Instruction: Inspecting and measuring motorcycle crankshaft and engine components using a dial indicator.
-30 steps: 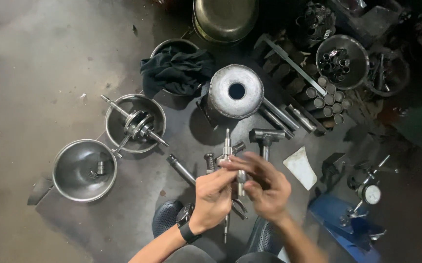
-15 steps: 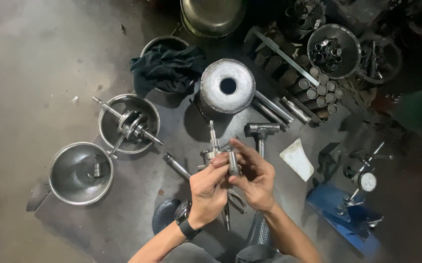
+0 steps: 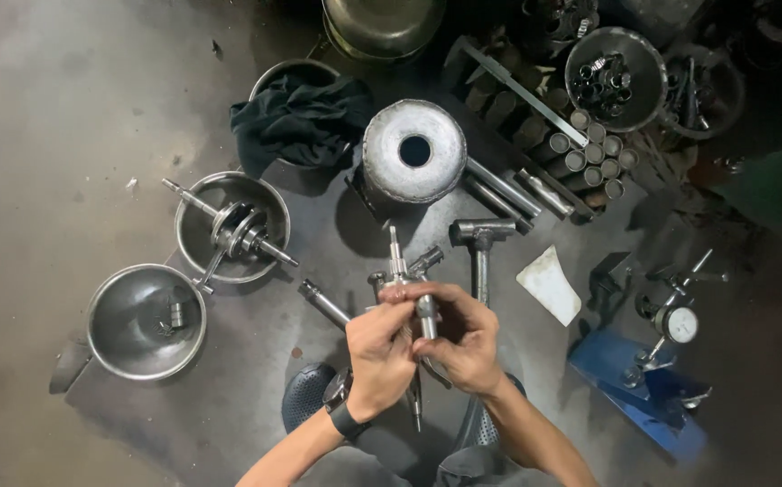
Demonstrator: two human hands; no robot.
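Between both hands (image 3: 423, 338): shaft (image 3: 400, 271) upright, tip away.

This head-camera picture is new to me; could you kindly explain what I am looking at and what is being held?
No machine here: a person's camera, worn on the head, looks down at their own two bare hands over a grey floor. The left hand and right hand together grip a slim metal shaft. Around them lie two steel bowls, one nearly bare, one holding a crankshaft; also a hammer, a metal drum, a dark rag, a row of sockets and a dial gauge.
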